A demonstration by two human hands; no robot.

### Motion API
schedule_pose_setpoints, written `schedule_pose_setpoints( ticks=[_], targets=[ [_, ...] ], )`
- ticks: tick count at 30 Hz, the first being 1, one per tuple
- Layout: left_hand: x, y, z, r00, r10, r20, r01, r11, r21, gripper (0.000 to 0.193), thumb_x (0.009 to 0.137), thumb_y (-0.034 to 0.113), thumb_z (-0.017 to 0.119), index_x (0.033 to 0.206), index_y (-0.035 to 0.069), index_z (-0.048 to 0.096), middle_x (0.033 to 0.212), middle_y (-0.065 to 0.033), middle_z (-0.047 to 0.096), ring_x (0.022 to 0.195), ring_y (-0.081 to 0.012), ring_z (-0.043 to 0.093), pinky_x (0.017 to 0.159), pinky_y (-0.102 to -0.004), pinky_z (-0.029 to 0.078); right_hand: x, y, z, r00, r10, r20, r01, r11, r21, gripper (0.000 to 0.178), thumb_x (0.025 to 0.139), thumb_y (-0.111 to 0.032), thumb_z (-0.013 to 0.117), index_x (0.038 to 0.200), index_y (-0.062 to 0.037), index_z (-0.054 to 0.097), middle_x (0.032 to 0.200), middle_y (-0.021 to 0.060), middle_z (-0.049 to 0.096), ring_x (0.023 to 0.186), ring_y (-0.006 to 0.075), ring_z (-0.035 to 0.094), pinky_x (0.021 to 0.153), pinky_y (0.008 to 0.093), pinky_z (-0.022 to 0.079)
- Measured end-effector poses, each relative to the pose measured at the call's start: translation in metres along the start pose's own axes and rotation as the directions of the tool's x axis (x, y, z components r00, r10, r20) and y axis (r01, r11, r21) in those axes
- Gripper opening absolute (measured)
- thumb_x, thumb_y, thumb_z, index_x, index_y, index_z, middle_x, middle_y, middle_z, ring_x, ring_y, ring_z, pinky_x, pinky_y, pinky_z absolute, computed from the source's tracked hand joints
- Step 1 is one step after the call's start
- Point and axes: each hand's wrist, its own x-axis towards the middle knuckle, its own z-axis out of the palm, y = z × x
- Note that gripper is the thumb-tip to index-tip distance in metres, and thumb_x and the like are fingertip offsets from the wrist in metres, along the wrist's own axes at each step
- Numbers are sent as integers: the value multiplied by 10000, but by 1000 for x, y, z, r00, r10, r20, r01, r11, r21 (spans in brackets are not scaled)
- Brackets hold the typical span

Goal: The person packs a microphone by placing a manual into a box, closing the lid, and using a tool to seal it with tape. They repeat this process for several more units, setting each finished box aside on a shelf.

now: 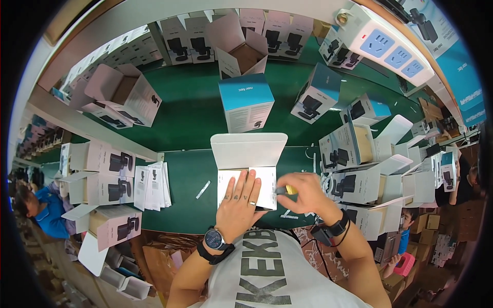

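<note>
One white cardboard box (264,179), its wide flap (249,149) raised, sits on the green table (185,174). The left hand (239,197) lies flat and outstretched on top of it; the right hand (304,193) is clamped on a small yellow-and-dark tool (290,190) just beside the box's right edge.

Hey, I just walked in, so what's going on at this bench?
A person's left hand lies flat on a white box whose lid flap stands raised. Their right hand grips a small yellow-and-dark item at the box's right side. A blue-topped box stands closed behind it; white leaflets lie to the left.
</note>
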Motion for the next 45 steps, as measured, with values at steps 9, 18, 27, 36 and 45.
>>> schedule_pose_setpoints(
  ticks=[9,18,27,36,45],
  targets=[
    [1,7,4,1000,-2,-2,2,1000,9,951,845,446,797,1565,-29,397,1662,-241,337,1544,-427,307,1265,-551,227,0,3,57,689,708,-156,-554,653,516,237,783,-82,805,883,-66,592,741,-1,574,665,96,525,595,274,428],
    [-3,-2,-2,996,-5,-85,-4,994,-106,810,855,403,794,1480,-22,502,1560,-234,454,1477,-433,402,1215,-538,338,-139,49,78,720,667,-191,-679,734,3,242,856,-140,768,1066,-27,725,862,130,685,751,312,674,668,377,534],
    [-30,1,6,993,45,-106,-35,995,91,612,925,261,658,1452,-23,534,1409,-221,568,1382,-382,507,1249,-499,314,70,-64,60,937,72,-342,-93,995,-45,175,851,-74,760,1025,-71,744,912,99,704,788,322,682,705,384,561],
    [-45,-9,12,994,72,-82,-73,997,-2,531,918,168,583,1413,-24,562,1413,-215,582,1383,-393,521,1259,-496,305,100,-71,82,961,-28,-276,-6,993,-119,83,820,-100,756,894,-88,721,867,48,685,791,270,692,689,388,553],
    [-51,-14,11,994,80,-74,-83,996,-40,423,869,182,693,1250,0,657,1210,-197,662,1174,-381,630,1137,-468,441,117,-91,96,985,-5,-171,2,1000,-17,158,806,-130,786,946,-95,721,864,57,695,778,297,700,668,405,558]
  ],
)
